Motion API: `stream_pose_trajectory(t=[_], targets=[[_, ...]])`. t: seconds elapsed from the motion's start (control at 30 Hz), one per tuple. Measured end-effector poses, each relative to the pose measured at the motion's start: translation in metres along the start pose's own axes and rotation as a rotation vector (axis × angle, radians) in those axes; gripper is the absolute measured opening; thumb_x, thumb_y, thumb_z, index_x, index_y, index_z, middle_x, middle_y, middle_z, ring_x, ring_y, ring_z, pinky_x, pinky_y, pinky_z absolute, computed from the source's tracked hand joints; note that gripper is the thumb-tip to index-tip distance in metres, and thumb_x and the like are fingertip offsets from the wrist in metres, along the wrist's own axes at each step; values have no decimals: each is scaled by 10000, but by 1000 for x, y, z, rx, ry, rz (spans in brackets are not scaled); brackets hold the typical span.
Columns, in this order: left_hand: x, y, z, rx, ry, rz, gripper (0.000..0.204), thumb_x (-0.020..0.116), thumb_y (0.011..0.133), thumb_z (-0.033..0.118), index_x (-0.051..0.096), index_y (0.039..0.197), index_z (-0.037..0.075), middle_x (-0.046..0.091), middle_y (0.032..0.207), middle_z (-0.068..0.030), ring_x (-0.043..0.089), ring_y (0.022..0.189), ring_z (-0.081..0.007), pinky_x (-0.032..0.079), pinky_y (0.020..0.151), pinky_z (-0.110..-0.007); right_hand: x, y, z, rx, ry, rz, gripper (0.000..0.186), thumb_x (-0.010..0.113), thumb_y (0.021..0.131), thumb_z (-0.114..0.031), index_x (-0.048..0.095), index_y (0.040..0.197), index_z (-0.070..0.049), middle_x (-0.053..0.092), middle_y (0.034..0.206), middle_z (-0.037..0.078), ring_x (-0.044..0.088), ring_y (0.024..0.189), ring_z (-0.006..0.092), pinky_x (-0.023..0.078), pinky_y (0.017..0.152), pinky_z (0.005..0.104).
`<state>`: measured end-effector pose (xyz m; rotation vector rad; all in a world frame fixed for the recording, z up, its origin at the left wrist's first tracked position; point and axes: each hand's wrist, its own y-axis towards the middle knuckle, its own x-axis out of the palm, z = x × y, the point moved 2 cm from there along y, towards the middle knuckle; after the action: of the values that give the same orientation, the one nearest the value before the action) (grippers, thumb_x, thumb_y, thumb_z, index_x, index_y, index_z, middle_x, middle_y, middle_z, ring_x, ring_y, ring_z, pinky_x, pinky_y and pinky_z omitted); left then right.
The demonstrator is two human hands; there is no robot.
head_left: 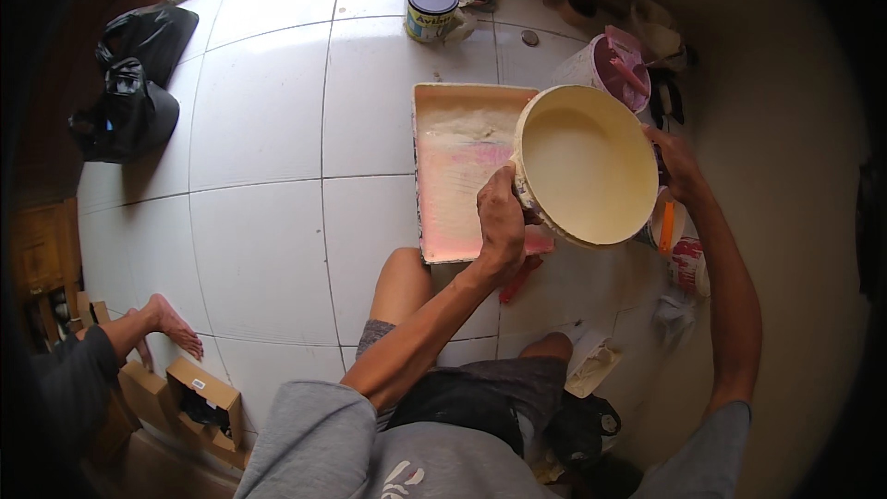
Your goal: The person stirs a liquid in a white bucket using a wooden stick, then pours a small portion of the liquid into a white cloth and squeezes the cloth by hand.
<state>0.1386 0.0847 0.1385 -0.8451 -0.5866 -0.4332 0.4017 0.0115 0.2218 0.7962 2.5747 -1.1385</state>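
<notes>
Left hand [502, 222] and right hand [680, 166], in the head view, hold a cream bucket [589, 166] from its opposite sides. This bucket partly hides the right side of the paint tray [453, 217]; beyond the tray stands a paint can [431, 17].

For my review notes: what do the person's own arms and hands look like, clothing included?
The left hand and right hand are bare, without gloves. No watch or bracelet shows on either wrist. Loose, plain grey sleeves leave both forearms uncovered.
</notes>
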Motion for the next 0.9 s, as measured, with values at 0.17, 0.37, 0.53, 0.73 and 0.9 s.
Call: stream_pose_trajectory(t=[0.17,0.37,0.53,0.73,0.9], targets=[[9,-9,8,54,116,-29,350,383,967,342,559,1038,48,611,906,-70,618,794,-166,547,655,-344,7,-38,6,-84,139,188,510,557,879,-553,631,938,-52,591,739,2,558,595,71,476,537,230],[38,-44,5,97,267,4,391,354,987,336,561,1054,12,594,874,-69,581,682,-144,504,585,-279,-25,-85,44,-146,165,243,593,540,838,-655,609,898,-68,558,724,1,543,620,92,488,566,263],[61,-81,-29,68,324,-82,375,356,996,335,555,1071,27,578,844,-43,551,710,-115,471,594,-265,-54,-144,96,-21,224,226,684,554,842,-630,611,1089,6,622,994,102,625,855,161,535,666,288],[72,-108,-78,-154,381,-157,422,444,938,378,576,1015,-15,592,831,-68,556,675,-147,469,572,-295,-66,-205,162,12,365,371,678,551,852,-616,613,1076,21,644,922,75,637,825,117,535,684,280],[70,-112,-139,-195,666,-266,438,405,941,395,579,1012,-1,591,899,-105,586,703,-170,493,561,-303,-78,-234,238,123,427,451,638,522,859,-631,639,989,-18,643,809,41,638,657,87,545,543,249]])
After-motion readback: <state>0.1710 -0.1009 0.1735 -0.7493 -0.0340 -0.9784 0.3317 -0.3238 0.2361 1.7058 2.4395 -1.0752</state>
